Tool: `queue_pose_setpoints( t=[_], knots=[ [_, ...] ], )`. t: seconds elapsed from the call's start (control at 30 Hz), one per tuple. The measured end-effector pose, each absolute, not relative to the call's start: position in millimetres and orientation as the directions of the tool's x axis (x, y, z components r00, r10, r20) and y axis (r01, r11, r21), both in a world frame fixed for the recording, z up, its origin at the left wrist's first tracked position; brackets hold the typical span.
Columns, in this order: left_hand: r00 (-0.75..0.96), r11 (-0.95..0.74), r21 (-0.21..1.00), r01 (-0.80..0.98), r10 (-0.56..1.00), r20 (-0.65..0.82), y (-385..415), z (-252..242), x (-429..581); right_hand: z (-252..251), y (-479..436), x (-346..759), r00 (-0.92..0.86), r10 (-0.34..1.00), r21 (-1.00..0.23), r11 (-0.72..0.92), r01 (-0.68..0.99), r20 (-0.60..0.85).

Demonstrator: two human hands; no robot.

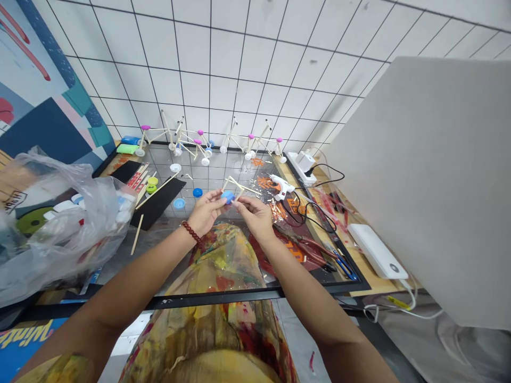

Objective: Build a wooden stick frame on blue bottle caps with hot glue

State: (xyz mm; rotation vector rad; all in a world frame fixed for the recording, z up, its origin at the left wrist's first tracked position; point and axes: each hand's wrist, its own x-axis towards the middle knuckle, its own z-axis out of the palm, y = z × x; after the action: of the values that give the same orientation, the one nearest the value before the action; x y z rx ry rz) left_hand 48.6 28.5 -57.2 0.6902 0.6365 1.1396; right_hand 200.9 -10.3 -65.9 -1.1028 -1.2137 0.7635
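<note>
Over the glassy tabletop, my left hand point(208, 211) is closed on a blue bottle cap point(228, 197), pinched between thumb and fingers. Joined to the cap is a small frame of thin wooden sticks point(235, 184), which points away from me. My right hand point(255, 214) is closed at the right side, its thumb and fingertips pinching the frame's lower end beside the cap. Just left of the hands lie a dark blue cap point(197, 192) and a light blue cap point(179, 203). To the right rests a white glue gun point(282, 187) with an orange part.
Several stick models with cap wheels point(248, 154) line the wall. Stick scraps lie around the glue gun's black cable point(305, 215). Pliers point(307, 246) and blue-handled scissors point(346, 266) are at right. A plastic bag point(83, 213) of caps, black sheets point(163, 199) and a power strip point(302, 169) surround the work.
</note>
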Motion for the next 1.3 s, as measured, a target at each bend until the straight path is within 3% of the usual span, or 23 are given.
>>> queue_pose_setpoints(
  t=[0.1,0.2,0.4,0.53,0.67,0.87,1.0,1.3],
  knots=[
    [0.425,0.438,0.699,-0.566,0.881,-0.207,32,-52,42,-65,-10,206,0.244,0.893,-0.925,0.352,0.145,0.378],
    [0.578,0.579,0.673,-0.46,0.771,-0.269,35,-51,38,-62,-9,210,0.19,0.917,-0.936,0.342,0.082,0.352],
    [0.692,0.673,0.644,-0.363,0.657,-0.297,33,-54,39,-59,-9,204,0.062,0.962,-0.964,0.267,-0.009,0.266],
    [0.583,0.588,0.696,-0.411,0.757,-0.295,33,-57,41,-60,-5,205,0.195,0.956,-0.972,0.233,-0.04,0.221],
    [0.495,0.449,0.734,-0.509,0.851,-0.177,31,-56,42,-61,0,211,0.288,0.937,-0.977,0.211,-0.017,0.197],
    [0.288,0.155,0.907,-0.391,0.957,-0.039,28,-58,46,-62,0,213,0.275,0.954,-0.983,0.155,-0.101,0.122],
    [0.222,0.11,0.915,-0.388,0.975,-0.023,29,-59,47,-60,0,216,0.182,0.982,-0.959,0.093,-0.269,0.044],
    [0.164,0.013,0.927,-0.374,0.985,0.052,32,-63,47,-59,-1,215,0.18,0.984,-0.969,0.05,-0.242,0.006]
  ],
)
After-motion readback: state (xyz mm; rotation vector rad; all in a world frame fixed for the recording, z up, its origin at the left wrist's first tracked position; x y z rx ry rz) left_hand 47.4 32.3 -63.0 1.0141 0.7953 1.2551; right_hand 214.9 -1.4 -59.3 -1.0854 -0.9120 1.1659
